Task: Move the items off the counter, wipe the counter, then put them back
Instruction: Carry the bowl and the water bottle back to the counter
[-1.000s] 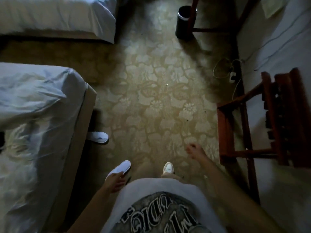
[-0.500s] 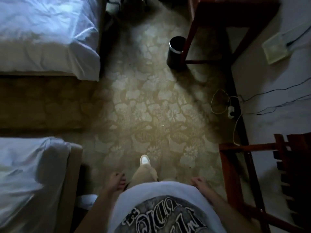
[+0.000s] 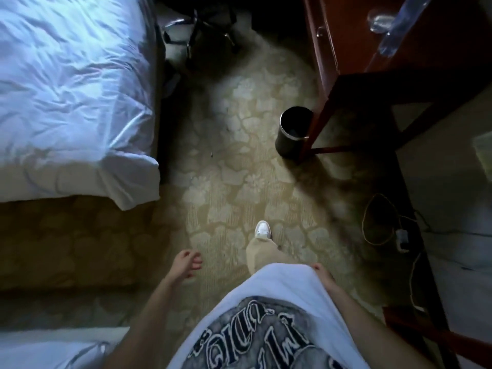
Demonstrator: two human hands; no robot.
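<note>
Both hands are hanging empty — the left hand (image 3: 186,263) loosely curled, the right hand (image 3: 320,270) mostly hidden by the shirt, so I cannot tell its fingers. The counter (image 3: 431,35), now coming into view at upper right, is carrying a clear bottle (image 3: 396,30) and a glass (image 3: 378,20). The bin (image 3: 292,131) and floor cable (image 3: 378,219) are lying near the path — tripping looks possible

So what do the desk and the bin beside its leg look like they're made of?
Desk: apparently wood with a glossy reddish-brown varnish; its top reflects light. Bin: dark cylinder with a shiny band near the base, probably metal or plastic; too dim to tell.
</note>
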